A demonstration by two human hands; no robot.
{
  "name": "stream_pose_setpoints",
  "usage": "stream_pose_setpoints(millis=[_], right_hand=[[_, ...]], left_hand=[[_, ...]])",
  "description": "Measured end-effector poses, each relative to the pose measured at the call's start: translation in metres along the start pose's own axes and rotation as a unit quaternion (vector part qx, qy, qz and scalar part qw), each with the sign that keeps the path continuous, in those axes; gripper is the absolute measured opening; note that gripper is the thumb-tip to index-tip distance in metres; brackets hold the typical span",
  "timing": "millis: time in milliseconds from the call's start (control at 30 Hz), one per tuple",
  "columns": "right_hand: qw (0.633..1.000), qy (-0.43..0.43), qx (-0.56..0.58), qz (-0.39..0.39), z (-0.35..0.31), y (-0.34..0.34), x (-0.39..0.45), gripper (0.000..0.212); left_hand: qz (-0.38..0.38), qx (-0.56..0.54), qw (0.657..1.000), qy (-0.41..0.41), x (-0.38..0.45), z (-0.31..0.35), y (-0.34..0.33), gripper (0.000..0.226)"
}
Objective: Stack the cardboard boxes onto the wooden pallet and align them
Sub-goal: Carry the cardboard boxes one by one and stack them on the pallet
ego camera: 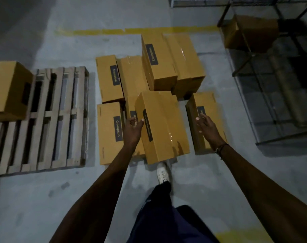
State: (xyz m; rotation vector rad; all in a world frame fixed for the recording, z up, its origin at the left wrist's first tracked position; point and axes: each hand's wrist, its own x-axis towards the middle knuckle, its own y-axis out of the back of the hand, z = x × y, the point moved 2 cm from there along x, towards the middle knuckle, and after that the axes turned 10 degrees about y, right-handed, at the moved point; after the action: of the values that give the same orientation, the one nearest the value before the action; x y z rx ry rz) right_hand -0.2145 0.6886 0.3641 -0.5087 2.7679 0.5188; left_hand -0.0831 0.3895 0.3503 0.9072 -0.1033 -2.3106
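Concrete floor (pixel 114 199): tilted box (pixel 162 127), long axis running away, sits between open, empty left hand (pixel 133 128) and right hand (pixel 206 127), left touching

Box on pallet (pixel 8 90): cut by left edge, label in shadow, unreadable. Low box (pixel 131 109) behind top box (pixel 162 127): mostly hidden by it and left hand (pixel 132 129). Box in rack (pixel 251 33), right of top box: dim, blurred. Label under right hand (pixel 206 128): partly covered.
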Motion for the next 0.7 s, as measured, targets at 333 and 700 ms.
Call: stream_pose_setpoints(millis=[333,700], right_hand=[[0.997,-0.055,0.01,-0.043,0.071,0.002,0.126,0.069],[0.99,-0.108,-0.015,-0.091,0.248,-0.049,0.256,0.074]], left_hand=[[-0.008,0.071,0.996,0.051,0.109,-0.029,-0.082,0.09],[-0.011,0.059,0.991,0.116,0.226,-0.147,-0.169,0.101]])
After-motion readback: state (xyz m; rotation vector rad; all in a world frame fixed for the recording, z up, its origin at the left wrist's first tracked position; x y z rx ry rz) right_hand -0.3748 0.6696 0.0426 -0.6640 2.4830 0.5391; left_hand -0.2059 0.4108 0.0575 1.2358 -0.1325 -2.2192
